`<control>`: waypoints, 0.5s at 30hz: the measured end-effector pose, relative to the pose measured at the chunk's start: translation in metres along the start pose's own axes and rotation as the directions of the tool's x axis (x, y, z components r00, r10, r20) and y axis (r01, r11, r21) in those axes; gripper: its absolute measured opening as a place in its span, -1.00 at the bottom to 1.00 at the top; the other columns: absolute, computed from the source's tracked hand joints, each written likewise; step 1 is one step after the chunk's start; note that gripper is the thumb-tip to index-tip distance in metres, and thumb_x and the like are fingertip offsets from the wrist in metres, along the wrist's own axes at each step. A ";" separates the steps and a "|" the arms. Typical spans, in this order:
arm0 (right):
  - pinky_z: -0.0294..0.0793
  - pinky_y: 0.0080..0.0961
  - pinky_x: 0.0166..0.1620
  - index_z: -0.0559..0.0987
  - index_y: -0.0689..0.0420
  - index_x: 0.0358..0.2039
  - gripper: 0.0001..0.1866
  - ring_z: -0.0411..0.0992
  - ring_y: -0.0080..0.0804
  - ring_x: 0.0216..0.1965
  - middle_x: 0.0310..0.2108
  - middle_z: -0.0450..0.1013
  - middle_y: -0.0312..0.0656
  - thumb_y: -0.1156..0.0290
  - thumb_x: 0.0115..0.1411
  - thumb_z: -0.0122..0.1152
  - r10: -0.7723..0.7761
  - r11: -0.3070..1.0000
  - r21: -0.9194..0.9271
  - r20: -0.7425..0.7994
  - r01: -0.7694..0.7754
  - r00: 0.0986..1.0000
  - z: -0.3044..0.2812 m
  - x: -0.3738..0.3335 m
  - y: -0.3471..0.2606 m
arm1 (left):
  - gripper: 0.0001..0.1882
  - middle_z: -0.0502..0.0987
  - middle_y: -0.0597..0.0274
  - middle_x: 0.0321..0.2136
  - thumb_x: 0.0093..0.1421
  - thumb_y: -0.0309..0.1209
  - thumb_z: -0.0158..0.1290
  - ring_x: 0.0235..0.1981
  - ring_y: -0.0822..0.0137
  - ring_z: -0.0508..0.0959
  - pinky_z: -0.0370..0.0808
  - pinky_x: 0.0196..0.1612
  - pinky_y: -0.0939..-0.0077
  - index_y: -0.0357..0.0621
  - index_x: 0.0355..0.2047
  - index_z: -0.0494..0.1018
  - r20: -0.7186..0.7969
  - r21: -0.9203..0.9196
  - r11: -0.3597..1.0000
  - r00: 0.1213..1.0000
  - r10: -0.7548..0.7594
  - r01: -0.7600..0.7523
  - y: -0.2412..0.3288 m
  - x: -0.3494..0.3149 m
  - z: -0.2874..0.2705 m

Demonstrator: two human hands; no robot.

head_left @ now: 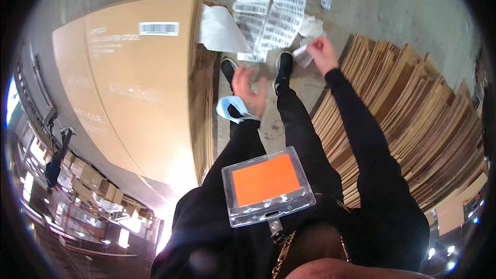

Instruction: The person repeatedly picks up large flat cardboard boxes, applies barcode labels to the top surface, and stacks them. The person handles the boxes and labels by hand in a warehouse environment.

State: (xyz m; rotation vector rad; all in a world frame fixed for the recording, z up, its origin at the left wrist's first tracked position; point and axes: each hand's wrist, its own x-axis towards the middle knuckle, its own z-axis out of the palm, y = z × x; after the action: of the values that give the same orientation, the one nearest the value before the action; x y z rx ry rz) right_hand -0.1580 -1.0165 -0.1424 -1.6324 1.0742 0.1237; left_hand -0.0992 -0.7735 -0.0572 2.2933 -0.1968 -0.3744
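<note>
My right hand reaches out over the floor with its fingertips pinched on a small white paper label. Slightly smeared by motion, my left hand hangs above my shoes with its fingers apart and nothing in them. A light blue face mask is looped about my left wrist. Sheets of white barcode labels lie on the floor just beyond my feet. To the left stands a stack of flat brown cartons, with a barcode label stuck on the top one.
A white sheet sticks out by the carton stack's far corner. Crumpled white paper lies beside the label sheets. On the right, many flattened cardboard pieces stand packed in a row. A badge holder with an orange card hangs before me.
</note>
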 end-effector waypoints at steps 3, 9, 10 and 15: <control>0.36 -0.57 -0.33 0.42 0.13 -0.45 -0.77 0.30 -0.56 -0.47 -0.53 0.32 -0.36 0.43 -0.06 0.33 0.067 0.980 0.180 0.085 -0.081 0.994 0.027 -0.072 -0.067 | -0.50 0.31 -0.03 0.18 -0.11 -0.37 0.32 0.28 -0.12 0.21 0.16 0.27 -0.07 -0.10 -0.09 0.50 0.124 0.161 0.964 0.974 0.192 -0.210 0.075 -0.004 -0.052; 0.32 -0.62 -0.27 0.39 0.12 -0.33 -0.77 0.29 -0.61 -0.36 -0.40 0.30 -0.39 0.61 0.00 0.20 -0.071 0.944 0.329 0.214 -0.003 0.974 0.055 -0.178 -0.185 | -0.68 0.38 -0.02 0.15 -0.09 -0.33 0.23 0.34 -0.13 0.13 -0.05 0.29 -0.34 -0.10 -0.27 0.55 0.019 0.280 0.919 0.959 0.283 -0.277 0.128 -0.024 -0.153; 0.31 -0.62 -0.26 0.38 0.12 -0.33 -0.75 0.28 -0.60 -0.36 -0.40 0.29 -0.39 0.62 -0.01 0.21 -0.077 0.943 0.333 0.261 -0.015 0.962 0.062 -0.193 -0.206 | -0.80 0.42 0.00 0.12 -0.06 -0.36 0.17 0.33 -0.10 0.16 -0.09 0.31 -0.34 -0.10 -0.39 0.54 -0.102 0.298 0.910 0.938 0.331 -0.289 0.123 -0.028 -0.168; 0.27 -0.62 -0.23 0.38 0.12 -0.32 -0.75 0.24 -0.58 -0.35 -0.38 0.27 -0.37 0.62 0.00 0.23 -0.147 0.963 0.266 0.359 0.050 0.922 0.098 -0.251 -0.248 | -0.92 0.50 0.17 -0.04 -0.10 -0.41 0.17 0.28 0.02 0.27 -0.06 0.32 -0.33 -0.09 -0.58 0.50 -0.277 0.341 0.901 0.887 0.369 -0.269 0.104 -0.060 -0.250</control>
State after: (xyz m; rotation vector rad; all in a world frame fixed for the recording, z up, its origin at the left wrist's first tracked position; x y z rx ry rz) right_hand -0.0900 -0.8018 0.1458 -1.3590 0.6795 0.2147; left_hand -0.0763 -0.6563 0.1925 2.5134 -0.4807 0.2385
